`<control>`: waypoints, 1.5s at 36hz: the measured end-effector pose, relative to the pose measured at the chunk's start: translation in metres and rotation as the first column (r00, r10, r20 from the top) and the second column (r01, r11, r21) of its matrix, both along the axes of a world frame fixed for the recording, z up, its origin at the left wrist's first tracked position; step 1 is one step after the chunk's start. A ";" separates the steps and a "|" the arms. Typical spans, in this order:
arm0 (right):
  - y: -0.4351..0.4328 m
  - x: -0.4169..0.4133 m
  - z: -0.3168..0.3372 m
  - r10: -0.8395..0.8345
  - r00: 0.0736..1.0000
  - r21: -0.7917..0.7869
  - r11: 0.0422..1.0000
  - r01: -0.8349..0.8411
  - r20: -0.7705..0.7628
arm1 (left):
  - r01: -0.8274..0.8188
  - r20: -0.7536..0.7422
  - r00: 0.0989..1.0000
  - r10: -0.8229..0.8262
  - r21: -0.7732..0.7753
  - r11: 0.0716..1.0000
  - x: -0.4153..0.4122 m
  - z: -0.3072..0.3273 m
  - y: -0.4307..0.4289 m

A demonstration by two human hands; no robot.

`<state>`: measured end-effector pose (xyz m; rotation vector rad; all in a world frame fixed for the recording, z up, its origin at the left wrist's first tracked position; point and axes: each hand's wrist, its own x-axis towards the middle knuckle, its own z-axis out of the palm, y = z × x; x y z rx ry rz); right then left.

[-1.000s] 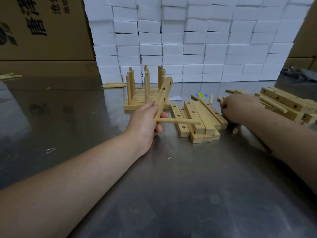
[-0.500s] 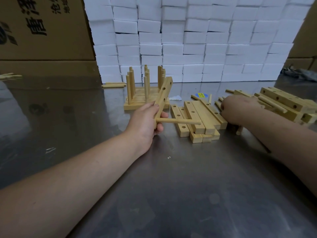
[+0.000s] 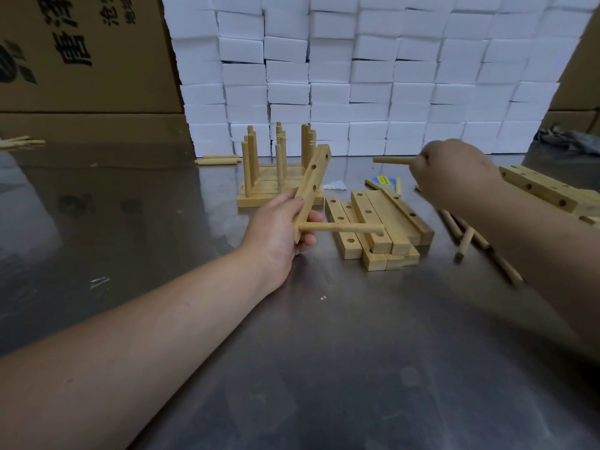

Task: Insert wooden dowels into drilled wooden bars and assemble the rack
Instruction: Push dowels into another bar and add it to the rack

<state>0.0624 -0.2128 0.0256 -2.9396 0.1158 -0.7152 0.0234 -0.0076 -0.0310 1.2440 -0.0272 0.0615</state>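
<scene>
Rising off the grey steel bench point(image 3: 324, 352), the right hand point(image 3: 454, 172) now pinches a round pale wooden dowel point(image 3: 393, 160). The left hand point(image 3: 279, 228) still grips the long drilled wooden bar point(image 3: 313, 186); a second insertion looks next.

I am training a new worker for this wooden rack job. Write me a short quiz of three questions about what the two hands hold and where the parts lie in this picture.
1. True or false: the left hand holds a tilted bar that has one fitted dowel sticking out of it.
2. What does the right hand hold? A: a drilled bar. B: a free dowel. C: nothing.
3. Fill the gap: the rack with upright dowels stands ____ from the person than the pile of bars.

Key: 1 true; 2 B; 3 farther.
</scene>
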 end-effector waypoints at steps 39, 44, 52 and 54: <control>0.042 -0.042 0.011 0.489 0.871 0.109 0.869 -0.483 -0.040 | 0.050 -0.009 0.999 -0.050 0.036 0.998 0.003 -0.001 0.000; 0.043 -0.043 0.011 0.503 0.864 0.071 0.863 -0.501 -0.016 | 0.037 -0.007 0.999 -0.037 0.043 0.998 0.004 -0.002 0.000; 0.043 -0.043 0.010 0.518 0.855 0.051 0.855 -0.517 -0.032 | 0.001 -0.003 1.000 -0.001 0.071 0.997 0.004 -0.002 0.000; 0.042 -0.044 0.010 0.532 0.846 0.060 0.846 -0.529 -0.042 | -0.008 -0.011 1.000 0.008 0.063 0.998 0.004 -0.002 0.000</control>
